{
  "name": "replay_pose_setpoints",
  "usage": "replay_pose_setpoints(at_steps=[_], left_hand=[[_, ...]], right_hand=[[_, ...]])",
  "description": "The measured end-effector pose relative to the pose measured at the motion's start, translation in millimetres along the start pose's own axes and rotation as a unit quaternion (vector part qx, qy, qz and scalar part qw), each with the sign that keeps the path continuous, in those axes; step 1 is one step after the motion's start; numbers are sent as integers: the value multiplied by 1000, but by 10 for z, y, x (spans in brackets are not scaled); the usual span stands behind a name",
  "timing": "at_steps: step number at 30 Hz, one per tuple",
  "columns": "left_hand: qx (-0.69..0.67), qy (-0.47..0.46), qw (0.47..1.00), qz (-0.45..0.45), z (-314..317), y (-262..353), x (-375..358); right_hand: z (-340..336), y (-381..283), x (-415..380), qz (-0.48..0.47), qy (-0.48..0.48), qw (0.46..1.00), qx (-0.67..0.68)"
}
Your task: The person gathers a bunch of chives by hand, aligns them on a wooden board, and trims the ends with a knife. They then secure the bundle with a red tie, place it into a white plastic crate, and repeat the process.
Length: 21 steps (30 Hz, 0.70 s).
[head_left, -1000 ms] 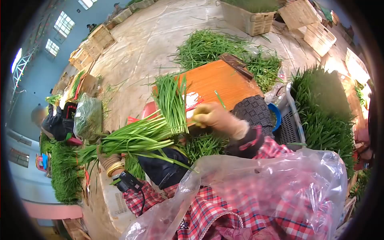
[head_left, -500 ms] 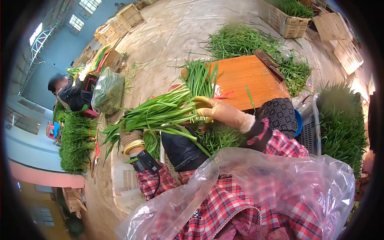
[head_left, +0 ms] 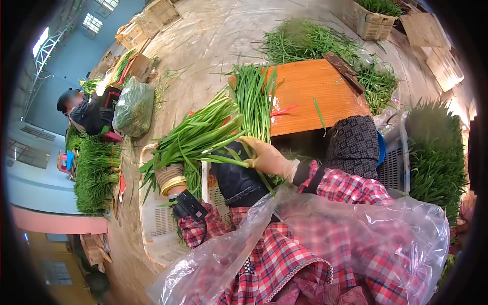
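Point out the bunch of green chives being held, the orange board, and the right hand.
bunch of green chives [head_left: 195, 137], head view, on the leafy middle
orange board [head_left: 315, 94], head view, on its bare top
right hand [head_left: 264, 157], head view, on the gloved back

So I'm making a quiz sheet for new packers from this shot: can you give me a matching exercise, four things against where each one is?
Things:
1. bunch of green stalks
2. cleaver
3. clear plastic bag
4. red strip

Places:
A. on the far edge of the orange board
B. over the lap, nearest the camera
C. flat on the board beside a second bunch
D. gripped in the left hand

Pairs: 1-D, 2-A, 3-B, 4-C
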<state>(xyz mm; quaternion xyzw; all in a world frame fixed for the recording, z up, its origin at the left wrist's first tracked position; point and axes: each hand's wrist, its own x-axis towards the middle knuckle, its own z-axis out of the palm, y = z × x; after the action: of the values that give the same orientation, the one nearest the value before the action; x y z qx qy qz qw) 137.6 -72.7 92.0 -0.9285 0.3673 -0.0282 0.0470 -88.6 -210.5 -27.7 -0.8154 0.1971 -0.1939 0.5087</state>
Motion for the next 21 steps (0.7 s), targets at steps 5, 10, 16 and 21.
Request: replay_pose_setpoints(at_steps=[5, 10, 16, 21], left_hand=[[-116, 61, 991, -16, 464, -300, 208], [-568, 145, 807, 76, 1194, -781, 495], [-968, 40, 249, -11, 714, -384, 360], [-954, 77, 290, 25, 590, -378, 358]], right_hand=[[158, -108, 161, -53, -62, 991, 108], [-296, -104, -112, -29, -151, 988, -33], [-743, 483, -432, 101, -341, 824, -441], [-686, 1219, -603, 146, -342, 771, -518]])
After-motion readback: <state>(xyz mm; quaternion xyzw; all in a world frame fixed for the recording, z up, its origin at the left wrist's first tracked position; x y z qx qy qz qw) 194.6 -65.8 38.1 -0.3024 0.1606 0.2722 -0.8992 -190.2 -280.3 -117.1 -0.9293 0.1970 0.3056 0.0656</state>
